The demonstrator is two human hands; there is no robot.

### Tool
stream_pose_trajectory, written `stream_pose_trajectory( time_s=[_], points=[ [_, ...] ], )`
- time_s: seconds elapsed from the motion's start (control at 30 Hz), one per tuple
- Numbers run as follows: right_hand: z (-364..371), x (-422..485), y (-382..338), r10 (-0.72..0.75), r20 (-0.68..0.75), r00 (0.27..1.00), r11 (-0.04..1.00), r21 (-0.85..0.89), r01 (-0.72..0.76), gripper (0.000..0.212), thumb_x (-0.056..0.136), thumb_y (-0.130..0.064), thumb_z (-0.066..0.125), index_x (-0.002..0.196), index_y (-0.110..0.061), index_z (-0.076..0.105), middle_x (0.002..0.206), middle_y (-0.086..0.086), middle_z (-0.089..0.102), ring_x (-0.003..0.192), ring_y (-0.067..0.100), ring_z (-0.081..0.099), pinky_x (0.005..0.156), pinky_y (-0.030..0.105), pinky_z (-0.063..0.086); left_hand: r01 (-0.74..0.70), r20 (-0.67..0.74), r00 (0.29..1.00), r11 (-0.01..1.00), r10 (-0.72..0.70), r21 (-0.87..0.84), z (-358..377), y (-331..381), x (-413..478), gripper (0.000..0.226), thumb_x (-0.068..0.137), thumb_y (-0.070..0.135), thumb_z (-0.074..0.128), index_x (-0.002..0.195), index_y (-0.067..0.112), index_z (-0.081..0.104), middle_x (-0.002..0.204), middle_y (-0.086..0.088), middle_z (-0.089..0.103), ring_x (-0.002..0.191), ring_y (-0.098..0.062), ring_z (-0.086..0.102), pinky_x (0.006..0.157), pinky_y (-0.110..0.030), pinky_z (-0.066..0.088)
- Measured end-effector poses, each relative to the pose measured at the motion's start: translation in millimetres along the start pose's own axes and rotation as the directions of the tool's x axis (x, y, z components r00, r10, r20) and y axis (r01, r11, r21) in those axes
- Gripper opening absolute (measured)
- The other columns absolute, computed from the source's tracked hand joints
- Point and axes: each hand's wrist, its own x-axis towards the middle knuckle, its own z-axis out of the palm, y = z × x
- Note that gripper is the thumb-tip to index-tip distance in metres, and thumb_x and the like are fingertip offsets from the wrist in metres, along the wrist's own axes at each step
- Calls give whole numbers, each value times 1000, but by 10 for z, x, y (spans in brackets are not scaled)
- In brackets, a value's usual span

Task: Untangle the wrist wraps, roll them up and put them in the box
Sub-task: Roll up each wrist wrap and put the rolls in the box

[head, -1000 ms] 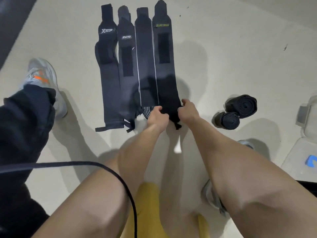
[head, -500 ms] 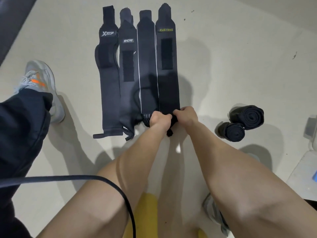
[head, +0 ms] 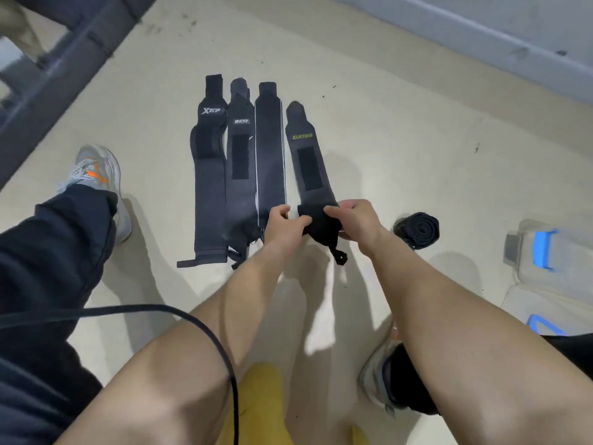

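Note:
Several black wrist wraps lie flat side by side on the pale floor. The rightmost one, marked XUEYING (head: 306,155), is pulled a little apart from the others, and its near end is folded into a small roll (head: 317,224). My left hand (head: 282,224) pinches the roll's left side and my right hand (head: 356,221) grips its right side. A thin loop hangs below the roll. The other flat wraps are an XTEP wrap (head: 208,175), a labelled wrap (head: 239,175) and a white-edged wrap (head: 269,162). Finished rolled wraps (head: 418,229) lie right of my right hand. The clear box (head: 552,252) with blue clips sits at the right edge.
A grey and orange shoe (head: 96,181) and a dark trouser leg (head: 54,268) are at the left. A black cable (head: 179,319) crosses my left forearm. A dark frame (head: 64,59) runs along the upper left. A grey wall base (head: 481,36) lies upper right.
The XUEYING wrap has slid toward me and away from the other wraps. Its near end is now folded over into a thicker roll between both hands. The view tilted up.

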Motion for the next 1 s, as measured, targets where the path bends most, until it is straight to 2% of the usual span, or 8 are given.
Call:
stream_pose_trajectory(
  time_s=[0.13, 0.23, 0.37, 0.5, 0.63, 0.8, 0.9, 1.0],
  points=[
    [-169, -396, -412, 34, -34, 999, 995, 98, -30, 13, 87, -15, 75, 83, -7, 66, 70, 9, 58, 63, 22, 51, 65, 30, 46, -184, 60, 979, 968, 197, -172, -222, 384, -484, 35, 93, 8, 66, 124, 24, 63, 100, -13, 67, 77, -25, 63, 74, -32, 56],
    [-358, -789, -780, 31, -28, 999, 993, 112, -28, 16, 85, -16, 78, 77, -9, 66, 65, 4, 58, 59, 20, 49, 59, 27, 44, -215, 183, 946, 942, 266, -257, -415, 769, -888, 28, 98, 2, 51, 101, 13, 76, 105, -12, 74, 81, -24, 70, 71, -23, 59],
    [-638, -1333, -1181, -52, -14, 999, 994, 97, 53, 16, 85, -18, 78, 89, -11, 65, 70, 6, 58, 61, 23, 48, 56, 25, 46, -263, 354, 861, 915, 365, -305, -682, 1161, -1275, 40, 97, -2, 39, 106, 4, 78, 106, -14, 78, 85, -26, 76, 81, -27, 58],
    [-905, -1786, -1426, -122, -4, 992, 979, 163, 121, 7, 93, -12, 68, 88, -17, 70, 69, 6, 61, 56, 22, 53, 52, 24, 45, -486, 492, 700, 850, 518, -203, -704, 1415, -1542, 40, 96, -15, 49, 109, 13, 74, 94, -9, 79, 85, -18, 75, 81, -23, 57],
    [-1093, -2031, -1523, -93, 7, 996, 941, 327, 85, 10, 96, -19, 67, 86, -15, 69, 67, 0, 64, 50, 13, 59, 47, 20, 48, -681, 408, 637, 726, 654, -98, -554, 1615, -1760, 28, 85, -3, 78, 102, 19, 76, 87, -11, 74, 80, -15, 69, 87, -27, 58],
    [-1309, -2106, -1693, -125, 80, 989, 887, 456, 75, 22, 96, -20, 38, 88, -12, 57, 75, 14, 73, 51, 22, 63, 54, 28, 49, -738, 153, 634, 652, 758, -174, -394, 1827, -1908, 3, 90, 14, 78, 90, 17, 77, 87, 4, 77, 83, -8, 70, 83, -23, 55],
    [-1460, -2130, -1813, -258, 110, 960, 882, 433, 187, 9, 84, -12, 40, 82, -17, 46, 61, 8, 58, 44, 17, 42, 50, 26, 35, -671, 169, 676, 694, 717, -261, -345, 1986, -1956, 6, 97, 19, 70, 97, 15, 75, 95, 3, 80, 95, -11, 75, 89, -29, 58],
    [-1571, -2137, -1872, -439, 65, 896, 878, 243, 412, 26, 85, -6, 59, 67, -25, 57, 59, -7, 44, 52, 11, 34, 57, 28, 29, -637, 155, 700, 707, 697, -308, -277, 2122, -2050, 14, 101, 23, 65, 102, 10, 70, 89, 2, 79, 88, -15, 76, 80, -36, 60]
  ],
)
